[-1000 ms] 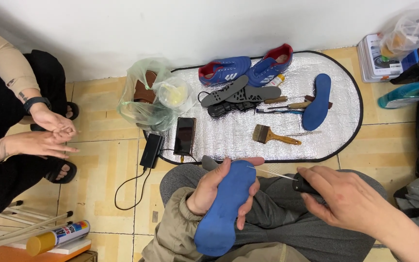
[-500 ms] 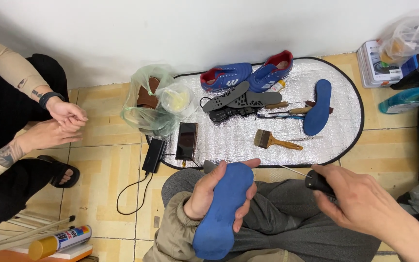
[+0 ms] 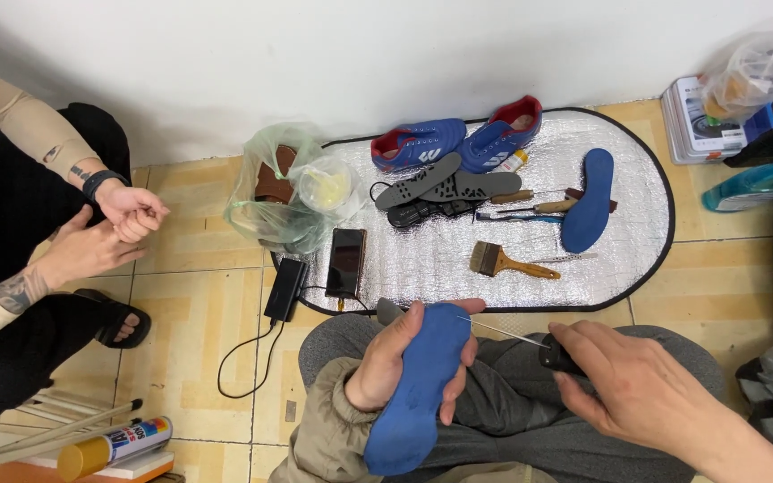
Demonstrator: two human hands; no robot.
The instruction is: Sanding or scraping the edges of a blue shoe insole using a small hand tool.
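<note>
Insole (image 3: 418, 385), blue, lies lengthwise over the person's lap, clasped around its upper half by the left hand (image 3: 393, 362), thumb on top and fingers wrapped beneath. The right hand (image 3: 632, 389) is clenched on a dark-handled awl (image 3: 530, 344), its thin metal shaft pointing at the insole's top edge. Beyond the knees, a silver mat (image 3: 422, 259) carries blue shoes (image 3: 458, 141), a second insole (image 3: 588, 201) and a brush (image 3: 507, 261).

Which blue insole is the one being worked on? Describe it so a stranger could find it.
Start at the silver oval mat on the tiled floor, then drop to the grey-trousered lap just below it. There the left hand grips a blue insole, and the right hand points a thin needle tool at it. The other blue insole lies untouched on the mat.
</note>
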